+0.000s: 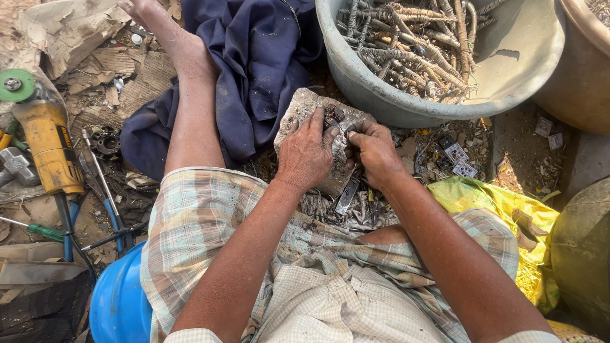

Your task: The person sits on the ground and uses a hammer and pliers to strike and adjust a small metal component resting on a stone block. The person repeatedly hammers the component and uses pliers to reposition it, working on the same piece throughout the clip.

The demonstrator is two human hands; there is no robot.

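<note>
I sit on the ground with a grey stone block (300, 109) between my legs. My left hand (307, 151) lies flat on the stone, fingers spread over a small dark metal part (332, 118) on top of it. My right hand (375, 152) is curled beside it, its fingertips pinching that same part. Whether the part is lifted off the stone is hidden by my fingers. A flat metal tool (347, 194) lies below my hands among grey scrap bits (330, 213).
A grey tub (534, 57) of wound wire pieces stands at the back right, a brown pot (581, 76) beside it. Dark blue cloth (260, 57) lies behind the stone. At left lie a yellow angle grinder (47, 143), pliers (101, 190), a hammer (16, 166), a screwdriver (38, 228) and a blue helmet (117, 302). A yellow bag (508, 209) sits at right.
</note>
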